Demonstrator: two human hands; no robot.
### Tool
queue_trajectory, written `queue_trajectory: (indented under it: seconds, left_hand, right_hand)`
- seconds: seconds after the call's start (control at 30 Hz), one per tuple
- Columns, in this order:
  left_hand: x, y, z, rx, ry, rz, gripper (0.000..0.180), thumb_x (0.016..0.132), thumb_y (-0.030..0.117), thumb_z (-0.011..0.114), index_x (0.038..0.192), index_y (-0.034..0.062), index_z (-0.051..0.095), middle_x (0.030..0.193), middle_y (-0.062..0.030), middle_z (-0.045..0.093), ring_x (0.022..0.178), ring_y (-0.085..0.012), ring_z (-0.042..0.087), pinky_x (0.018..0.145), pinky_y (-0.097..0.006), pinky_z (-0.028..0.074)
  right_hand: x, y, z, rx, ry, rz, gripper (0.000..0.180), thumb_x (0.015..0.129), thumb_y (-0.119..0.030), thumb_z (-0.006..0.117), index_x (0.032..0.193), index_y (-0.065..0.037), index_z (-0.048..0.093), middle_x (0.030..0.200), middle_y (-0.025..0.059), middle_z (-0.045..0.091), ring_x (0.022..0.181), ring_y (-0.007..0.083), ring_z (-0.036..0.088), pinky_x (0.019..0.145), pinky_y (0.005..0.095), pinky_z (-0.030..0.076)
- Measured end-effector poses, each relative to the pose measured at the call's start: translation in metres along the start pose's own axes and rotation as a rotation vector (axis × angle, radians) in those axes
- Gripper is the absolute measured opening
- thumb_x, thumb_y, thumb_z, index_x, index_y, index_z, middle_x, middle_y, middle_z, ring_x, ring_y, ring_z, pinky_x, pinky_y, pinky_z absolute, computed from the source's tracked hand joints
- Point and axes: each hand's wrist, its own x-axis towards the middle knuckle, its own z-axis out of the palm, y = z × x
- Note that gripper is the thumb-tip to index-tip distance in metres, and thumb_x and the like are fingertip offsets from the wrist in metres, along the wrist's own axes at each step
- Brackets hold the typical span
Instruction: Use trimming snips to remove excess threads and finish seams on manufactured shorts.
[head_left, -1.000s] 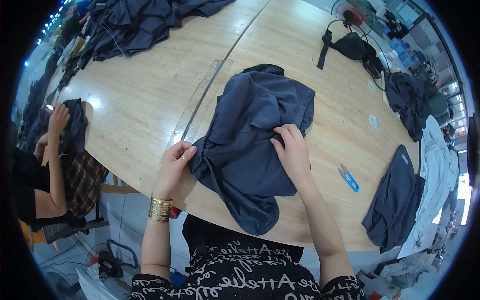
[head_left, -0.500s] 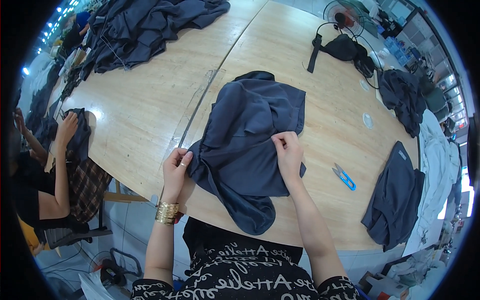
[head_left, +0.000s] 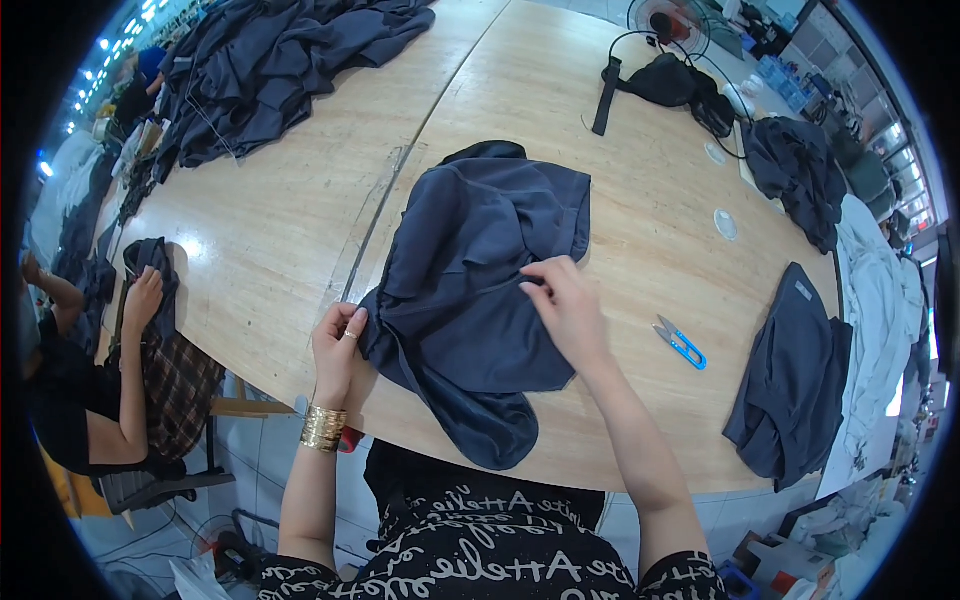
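A dark navy garment lies bunched on the light wooden table before me, a shiny dark flap of it hanging toward the near edge. My left hand, with a ring and a wide gold bracelet at the wrist, pinches the garment's left edge between thumb and fingers. Over the garment's right part, just above a seam, hovers my right hand. A small gap shows between its thumb and index finger, and I see nothing held there. Blue-handled thread snips lie on the table to its right.
Another folded dark garment lies at the right edge, beside white cloth. A dark cloth pile covers the far left. Black items and a fan are at the far right. A co-worker's hand handles dark fabric at left.
My right hand has come off the seam, its thumb and index finger parting. My left hand keeps its pinch on the garment's edge. The whole view has shifted slightly.
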Motion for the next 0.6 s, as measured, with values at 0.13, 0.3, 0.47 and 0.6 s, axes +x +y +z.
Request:
queue_trajectory:
  seconds: [0.13, 0.3, 0.47, 0.6]
  left_hand:
    - [-0.001, -0.001, -0.001, -0.04, -0.003, -0.01, 0.012, 0.092, 0.014, 0.06, 0.089, 0.0029, 0.059, 0.077, 0.0049, 0.055, 0.072, -0.0028, 0.046, 0.066, -0.017, 0.038]
    - [-0.003, 0.0, -0.003, 0.007, 0.008, -0.012, 0.012, 0.091, 0.014, 0.06, 0.088, 0.0029, 0.059, 0.077, 0.0046, 0.055, 0.072, -0.0033, 0.047, 0.065, -0.018, 0.038]
    - [-0.001, -0.001, -0.001, 0.014, 0.012, 0.008, 0.012, 0.091, 0.015, 0.061, 0.087, 0.0031, 0.059, 0.076, 0.0044, 0.055, 0.071, -0.0034, 0.047, 0.065, -0.018, 0.038]
    - [0.0, -0.001, -0.004, -0.004, 0.006, -0.003, 0.012, 0.091, 0.015, 0.061, 0.088, 0.0029, 0.06, 0.076, 0.0043, 0.055, 0.071, -0.0035, 0.047, 0.065, -0.018, 0.038]
  right_hand:
    - [-0.001, 0.02, 0.027, -0.113, -0.005, 0.012, 0.012, 0.079, -0.004, 0.066, 0.086, -0.002, 0.057, 0.085, 0.0116, 0.054, 0.079, 0.0294, 0.06, 0.067, 0.036, 0.048]
    - [-0.005, 0.034, 0.038, -0.142, 0.07, -0.04, 0.01, 0.08, -0.005, 0.065, 0.085, -0.002, 0.057, 0.085, 0.0103, 0.053, 0.074, 0.0264, 0.06, 0.065, 0.0353, 0.048]
    - [0.011, 0.04, 0.014, 0.319, -0.051, 0.47, 0.01, 0.091, -0.013, 0.058, 0.089, -0.004, 0.058, 0.077, 0.0008, 0.056, 0.064, 0.0085, 0.058, 0.058, 0.0225, 0.046]
    - [0.033, 0.041, -0.055, 0.494, 0.057, 0.425, 0.015, 0.096, -0.021, 0.051, 0.093, -0.007, 0.055, 0.073, -0.0004, 0.054, 0.059, 0.0078, 0.055, 0.054, 0.0217, 0.045]
